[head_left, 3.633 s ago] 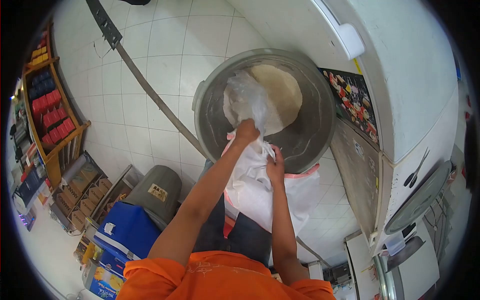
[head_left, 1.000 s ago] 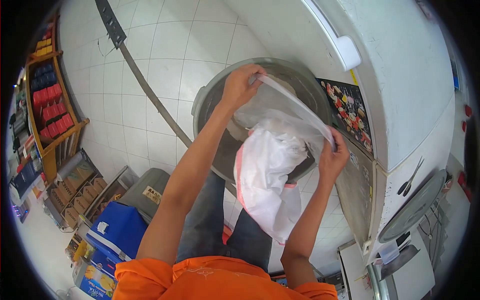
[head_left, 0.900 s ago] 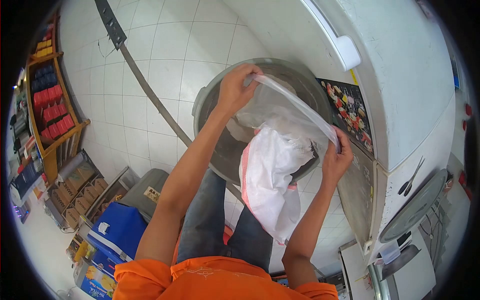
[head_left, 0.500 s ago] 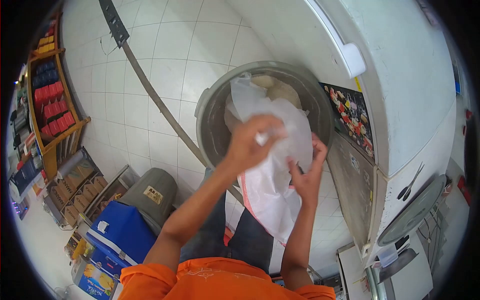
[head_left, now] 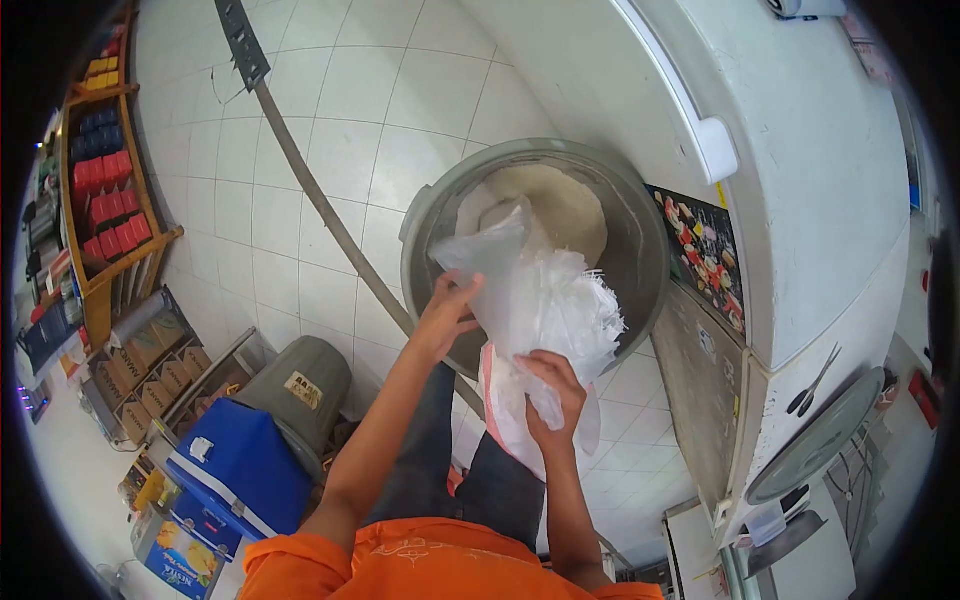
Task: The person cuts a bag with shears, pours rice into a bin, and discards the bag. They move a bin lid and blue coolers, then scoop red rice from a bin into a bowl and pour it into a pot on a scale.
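Observation:
A white woven sack (head_left: pixel 590 315) with a frayed edge hangs over the near rim of a large grey tub (head_left: pixel 415 225). Pale grain-like stuff (head_left: pixel 565 195) lies heaped inside the tub. From the sack's mouth comes a translucent plastic liner (head_left: pixel 490 260), spread toward the heap. My left hand (head_left: pixel 450 315) is at the liner's left side, its fingers bent against the plastic and seemingly gripping it. Closer to my body, my right hand (head_left: pixel 555 395) is closed on the bunched white sack. The sack's lower part hangs between my legs.
A white appliance (head_left: pixel 800 200) stands close on the right, with scissors (head_left: pixel 815 380) on its side. A brown strip (head_left: pixel 320 205) crosses the tiled floor to the left. Nearby are a grey bin (head_left: pixel 310 385) and a blue cooler box (head_left: pixel 245 460).
The sack's frayed edge has come into view, and the liner has shifted left, uncovering more of the heap. My left hand moved left and down; my right hand moved left and down onto the sack.

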Action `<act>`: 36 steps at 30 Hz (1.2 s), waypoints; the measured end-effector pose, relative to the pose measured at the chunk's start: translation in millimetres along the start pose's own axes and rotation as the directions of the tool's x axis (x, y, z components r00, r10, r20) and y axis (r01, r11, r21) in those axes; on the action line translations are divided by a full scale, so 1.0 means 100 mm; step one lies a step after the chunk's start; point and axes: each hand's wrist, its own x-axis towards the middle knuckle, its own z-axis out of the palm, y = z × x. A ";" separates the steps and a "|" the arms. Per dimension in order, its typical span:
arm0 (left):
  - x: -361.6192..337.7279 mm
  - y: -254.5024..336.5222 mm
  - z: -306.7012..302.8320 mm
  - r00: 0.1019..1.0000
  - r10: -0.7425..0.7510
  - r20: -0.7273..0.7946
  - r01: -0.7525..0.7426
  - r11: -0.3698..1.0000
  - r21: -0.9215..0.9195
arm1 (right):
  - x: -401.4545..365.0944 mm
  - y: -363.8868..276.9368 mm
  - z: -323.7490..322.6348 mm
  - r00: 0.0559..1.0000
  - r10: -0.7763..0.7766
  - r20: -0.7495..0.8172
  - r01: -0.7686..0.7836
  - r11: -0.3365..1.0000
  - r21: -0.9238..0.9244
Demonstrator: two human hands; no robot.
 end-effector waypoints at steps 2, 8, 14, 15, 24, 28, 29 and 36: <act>0.17 -0.11 -0.02 0.995 0.066 0.072 -0.066 0.998 -0.001 | -0.06 0.00 -0.01 1.000 0.012 0.009 -0.012 1.000 0.002; -0.03 -0.23 -0.17 0.953 0.303 -0.003 -0.300 0.940 -0.163 | -0.10 0.24 -0.42 0.951 0.086 -0.297 -0.132 0.982 -0.138; -0.53 -0.18 -0.11 0.895 0.444 -0.048 -0.443 0.868 -0.223 | 0.15 0.40 -0.69 0.897 0.195 -0.397 -0.230 0.972 -0.041; -0.59 -0.18 -0.07 0.897 0.431 -0.097 -0.441 0.868 -0.228 | 0.20 0.36 -0.69 0.896 0.197 -0.397 -0.231 0.972 -0.041; -0.84 -0.78 0.23 0.634 0.699 0.331 -0.769 0.524 0.367 | 0.74 -0.19 0.13 0.968 0.004 0.251 0.104 0.903 -0.416; -0.72 -1.16 0.15 0.756 0.532 0.381 -0.653 0.658 0.376 | 0.96 0.67 0.77 0.740 0.495 0.456 0.071 0.617 -0.784; -0.65 -1.18 0.06 0.730 0.508 0.458 -0.680 0.608 0.410 | 0.92 1.03 0.85 0.721 0.523 0.455 0.053 0.613 -0.788; 0.29 -0.96 -0.67 0.961 0.217 0.173 -0.227 0.973 0.041 | 0.62 1.28 0.43 0.891 0.057 0.451 0.187 0.859 -0.477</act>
